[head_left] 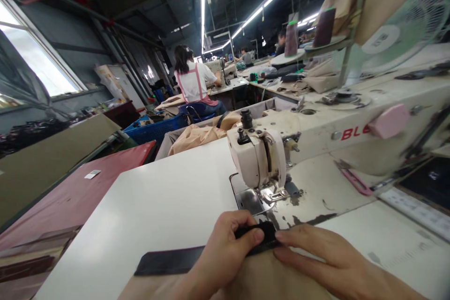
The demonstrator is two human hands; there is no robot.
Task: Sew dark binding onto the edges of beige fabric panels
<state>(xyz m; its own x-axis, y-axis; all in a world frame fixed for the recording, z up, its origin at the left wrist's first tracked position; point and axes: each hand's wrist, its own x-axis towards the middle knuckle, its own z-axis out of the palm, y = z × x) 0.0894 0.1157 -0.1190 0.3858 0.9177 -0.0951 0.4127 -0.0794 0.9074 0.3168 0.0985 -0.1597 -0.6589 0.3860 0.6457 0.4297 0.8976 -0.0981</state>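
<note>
My left hand [225, 253] pinches the near end of the dark strip [176, 260]. My right hand [316, 255] lies flat, fingertips pressing it onto the tan fabric [267, 281] just before the presser foot [276, 194]. The strip looks light and limp, apt to slide, so it is best held at that end.

matt black strip [183, 260], smooth white tabletop [168, 201]

- Left hand [225, 251]: curled, thumb pinched against bent fingers, wrist coming in from the bottom edge.
- Right hand [326, 258]: flat, palm down, fingers straight, pointing toward the left hand.
</note>
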